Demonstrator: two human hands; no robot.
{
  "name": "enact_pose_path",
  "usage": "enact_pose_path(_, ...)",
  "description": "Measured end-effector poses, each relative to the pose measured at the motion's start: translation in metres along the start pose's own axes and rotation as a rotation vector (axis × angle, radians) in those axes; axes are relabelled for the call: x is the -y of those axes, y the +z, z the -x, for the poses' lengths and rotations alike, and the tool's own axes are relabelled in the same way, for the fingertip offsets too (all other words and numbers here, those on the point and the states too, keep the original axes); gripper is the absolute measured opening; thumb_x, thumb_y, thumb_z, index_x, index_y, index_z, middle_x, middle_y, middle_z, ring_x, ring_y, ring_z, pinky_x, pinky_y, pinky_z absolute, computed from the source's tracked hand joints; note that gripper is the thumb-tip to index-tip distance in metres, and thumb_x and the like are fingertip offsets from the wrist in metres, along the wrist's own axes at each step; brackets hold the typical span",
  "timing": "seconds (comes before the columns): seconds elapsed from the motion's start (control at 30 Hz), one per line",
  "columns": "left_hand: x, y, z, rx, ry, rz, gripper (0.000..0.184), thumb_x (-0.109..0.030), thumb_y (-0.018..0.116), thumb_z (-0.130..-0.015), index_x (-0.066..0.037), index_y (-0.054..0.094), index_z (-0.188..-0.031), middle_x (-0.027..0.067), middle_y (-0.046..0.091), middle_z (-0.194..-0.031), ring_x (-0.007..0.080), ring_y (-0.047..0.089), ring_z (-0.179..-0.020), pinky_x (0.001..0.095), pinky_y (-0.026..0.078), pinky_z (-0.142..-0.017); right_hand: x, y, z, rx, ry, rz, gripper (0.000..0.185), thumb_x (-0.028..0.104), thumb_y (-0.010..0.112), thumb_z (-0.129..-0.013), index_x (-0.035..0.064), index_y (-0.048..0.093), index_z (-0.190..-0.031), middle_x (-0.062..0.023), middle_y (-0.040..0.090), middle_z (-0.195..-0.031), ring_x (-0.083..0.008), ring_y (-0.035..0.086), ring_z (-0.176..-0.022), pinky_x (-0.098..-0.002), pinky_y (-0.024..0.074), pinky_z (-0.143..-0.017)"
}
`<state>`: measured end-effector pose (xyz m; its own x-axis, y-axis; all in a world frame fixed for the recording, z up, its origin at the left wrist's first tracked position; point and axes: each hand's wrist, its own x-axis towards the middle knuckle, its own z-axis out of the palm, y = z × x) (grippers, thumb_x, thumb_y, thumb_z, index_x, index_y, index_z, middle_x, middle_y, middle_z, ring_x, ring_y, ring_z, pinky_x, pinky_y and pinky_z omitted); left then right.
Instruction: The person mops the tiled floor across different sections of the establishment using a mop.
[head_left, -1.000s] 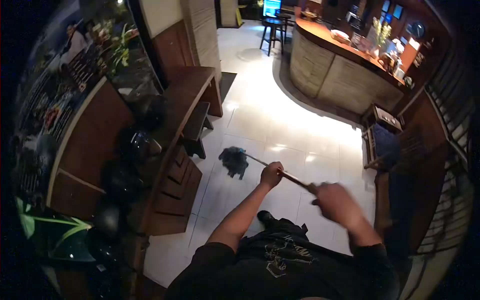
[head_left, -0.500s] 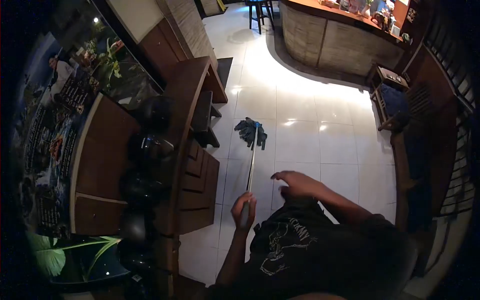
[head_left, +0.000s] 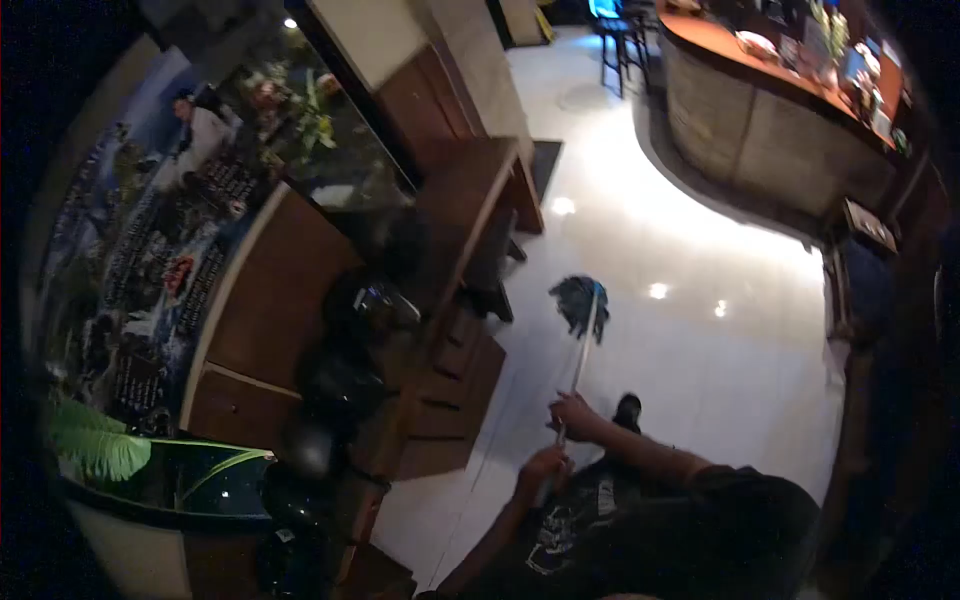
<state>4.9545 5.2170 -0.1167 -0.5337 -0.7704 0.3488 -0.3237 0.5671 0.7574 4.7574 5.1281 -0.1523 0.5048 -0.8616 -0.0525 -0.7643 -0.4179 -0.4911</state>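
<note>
A mop (head_left: pixel 584 350) with a pale pole slants away from my body, its dark stringy head (head_left: pixel 580 303) resting on the white tiled floor (head_left: pixel 690 350). Near the lower end of the pole, my left hand (head_left: pixel 543 468) is closed around the grip. My right hand (head_left: pixel 574 414) is wrapped on the pole farther up, between my left hand and the mop head. A dark shoe (head_left: pixel 628 408) shows just beyond my right forearm.
On the left, a brown wooden desk (head_left: pixel 480 180) bears several dark, shiny helmets (head_left: pixel 350 375). A curved counter (head_left: pixel 745 115) stands at the back right, with a stool (head_left: pixel 622 45) beside it. Wooden furniture (head_left: pixel 868 225) lines the right side.
My right hand, free and held off to the right before, has taken hold of the pole. The view has turned left, so the scene sits farther right.
</note>
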Motion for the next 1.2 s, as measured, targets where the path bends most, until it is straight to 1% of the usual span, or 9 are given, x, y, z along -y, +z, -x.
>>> enact_pose_path(0.17,-0.007,0.015,-0.094,0.079,0.011,0.054,0.005,-0.002,0.065,-0.085,-0.005,0.061,-0.084,0.0132,0.067,-0.092,0.0288,0.065,-0.097,0.0382,0.051,-0.091,-0.069,-0.044,-0.014,-0.208,-0.204,-0.144,0.021,0.03,0.063,-0.09,0.0112,0.064,-0.083,-0.0102,0.064,-0.103,-0.0338,0.054,-0.118,-0.0579,0.0344,-0.104)
enact_pose_path(0.27,-0.008,0.044,-0.15,-0.076,-0.407,0.381,0.012,0.003,0.066,-0.082,-0.005,0.057,-0.08,0.01,0.061,-0.078,0.0271,0.064,-0.085,0.037,0.051,-0.089,-0.114,-0.07,-0.029,-0.276,-0.217,-0.207,0.018,0.028,0.06,-0.092,0.0112,0.063,-0.088,-0.0106,0.062,-0.104,-0.033,0.054,-0.117,-0.0585,0.0347,-0.105)
enact_pose_path(0.33,-0.041,0.044,-0.21,-0.115,0.107,0.059,0.018,0.004,0.069,-0.079,-0.004,0.054,-0.078,0.0089,0.057,-0.074,0.0255,0.062,-0.079,0.037,0.051,-0.088,-0.14,-0.09,-0.031,-0.259,-0.114,-0.187,0.017,0.027,0.061,-0.092,0.0102,0.061,-0.088,-0.0109,0.063,-0.105,-0.0326,0.055,-0.117,-0.0578,0.0356,-0.104)
enact_pose_path(0.4,-0.003,0.078,-0.225,0.147,-0.259,0.362,0.019,0.004,0.069,-0.079,-0.004,0.052,-0.076,0.01,0.055,-0.072,0.0274,0.061,-0.077,0.0385,0.052,-0.088,-0.164,-0.111,-0.025,-0.204,0.043,-0.129,0.018,0.025,0.065,-0.09,0.0084,0.061,-0.085,-0.0112,0.065,-0.107,-0.0316,0.056,-0.117,-0.0547,0.0374,-0.104)
enact_pose_path(0.47,0.013,0.111,-0.238,0.218,-0.228,0.377,0.02,0.004,0.068,-0.08,-0.003,0.05,-0.075,0.0112,0.052,-0.071,0.0296,0.06,-0.076,0.0401,0.052,-0.088,-0.187,-0.121,-0.015,-0.29,0.145,-0.136,0.019,0.027,0.064,-0.09,0.0082,0.061,-0.088,-0.0115,0.064,-0.108,-0.0301,0.055,-0.118,-0.0553,0.036,-0.106)
enact_pose_path(0.53,0.01,0.139,-0.269,0.091,0.194,0.101,0.021,0.002,0.067,-0.081,-0.003,0.049,-0.074,0.0125,0.05,-0.07,0.0322,0.06,-0.076,0.0417,0.053,-0.087,-0.212,-0.125,-0.011,-0.342,0.202,-0.107,0.021,0.029,0.063,-0.091,0.0082,0.062,-0.091,-0.0117,0.064,-0.109,-0.0289,0.055,-0.12,-0.0558,0.0354,-0.107)
enact_pose_path(0.67,-0.035,0.122,-0.333,0.159,0.256,0.052,0.021,-0.002,0.07,-0.081,-0.002,0.051,-0.074,0.0165,0.055,-0.077,0.0362,0.062,-0.082,0.0432,0.053,-0.086,-0.254,-0.137,-0.014,-0.33,0.196,-0.045,0.023,0.031,0.061,-0.092,0.0082,0.063,-0.094,-0.012,0.064,-0.111,-0.0279,0.054,-0.122,-0.0564,0.0357,-0.107)
enact_pose_path(0.8,-0.003,0.145,-0.337,0.277,-0.016,0.229,0.023,-0.003,0.071,-0.081,-0.002,0.05,-0.074,0.0188,0.058,-0.082,0.0375,0.063,-0.087,0.0436,0.053,-0.083,-0.269,-0.155,-0.022,-0.274,0.227,-0.095,0.023,0.029,0.062,-0.09,0.0079,0.062,-0.097,-0.0132,0.063,-0.116,-0.0286,0.053,-0.125,-0.0552,0.0351,-0.108)
enact_pose_path(1.2,0.001,0.116,-0.432,0.094,0.178,0.053,0.014,-0.001,0.068,-0.083,-0.002,0.054,-0.079,0.0151,0.058,-0.08,0.0352,0.064,-0.09,0.0419,0.053,-0.082,-0.323,-0.175,-0.089,-0.301,0.284,-0.001,0.021,0.03,0.056,-0.094,0.012,0.062,-0.104,-0.0037,0.062,-0.118,-0.0206,0.05,-0.128,-0.0563,0.0333,-0.107)
